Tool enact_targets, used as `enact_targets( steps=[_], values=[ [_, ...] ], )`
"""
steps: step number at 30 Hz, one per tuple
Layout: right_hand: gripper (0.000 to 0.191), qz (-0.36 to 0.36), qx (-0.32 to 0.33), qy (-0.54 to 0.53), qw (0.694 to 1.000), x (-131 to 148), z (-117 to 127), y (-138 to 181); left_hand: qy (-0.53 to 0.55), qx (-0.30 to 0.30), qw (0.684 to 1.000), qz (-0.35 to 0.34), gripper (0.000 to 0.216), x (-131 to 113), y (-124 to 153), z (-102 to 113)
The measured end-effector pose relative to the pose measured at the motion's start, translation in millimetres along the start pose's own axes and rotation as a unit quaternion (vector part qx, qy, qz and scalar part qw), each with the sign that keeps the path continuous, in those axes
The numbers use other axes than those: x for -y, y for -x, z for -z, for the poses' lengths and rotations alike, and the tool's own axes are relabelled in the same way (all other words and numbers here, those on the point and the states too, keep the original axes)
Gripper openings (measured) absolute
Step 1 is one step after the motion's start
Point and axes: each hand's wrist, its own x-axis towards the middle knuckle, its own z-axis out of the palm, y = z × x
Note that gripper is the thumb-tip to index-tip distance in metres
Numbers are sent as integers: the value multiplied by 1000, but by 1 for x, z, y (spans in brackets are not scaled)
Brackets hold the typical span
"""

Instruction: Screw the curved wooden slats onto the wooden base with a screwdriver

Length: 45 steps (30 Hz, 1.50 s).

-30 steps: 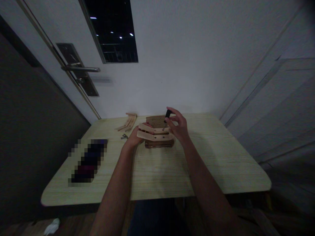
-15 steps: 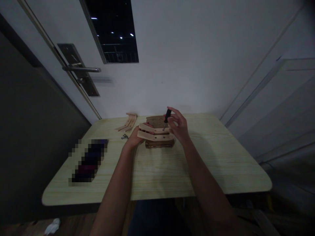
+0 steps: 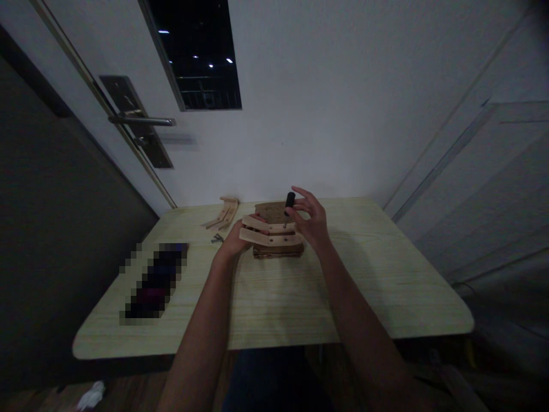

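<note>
Pale wood: the bent frame (image 3: 256, 237) sits mid-desk, close to the back edge, over a brown block (image 3: 274, 213). Left hand (image 3: 234, 240) is closed around the frame's left end, fingers partly hidden by the strips. Right hand (image 3: 312, 217) pinches the black grip of a driver (image 3: 290, 200) between thumb and fingers, index hooked near its top; contact there unclear. Tip is at the right-hand hole in the far strip. Reads as screw-driving at that hole; screw head too small to confirm. Next move calls for driver in line with the hole, frame braced, light twist. Loose screws (image 3: 217, 238) just left of left hand; second frame (image 3: 225, 216) by the desk's back-left corner. Blurred-out dark item (image 3: 156, 280) along the left edge. Desk (image 3: 283, 303) is light woodgrain, rounded front corners, against a white door (image 3: 321, 114) with lever handle (image 3: 150, 121) and dark window (image 3: 201, 57). Room dim.
</note>
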Motion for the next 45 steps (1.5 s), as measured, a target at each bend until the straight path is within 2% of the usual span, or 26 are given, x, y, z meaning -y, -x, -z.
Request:
enact_targets(
  steps=[8,14,22,31,45],
  values=[
    [46,-2,21,17,1000,3,-1,2,-30,-14,999,3,44,-6,2,-2],
    [45,5,47,11,999,3,0,2,-15,-11,1000,6,46,-4,1,-1],
    [46,-7,40,16,999,3,1,2,-2,-19,1000,-6,44,-5,2,-3],
    [52,-17,21,14,1000,4,0,2,11,-11,1000,20,44,-4,2,-2],
    [43,5,26,8,1000,4,1,2,8,-9,1000,9,48,-6,3,-2]
  ],
)
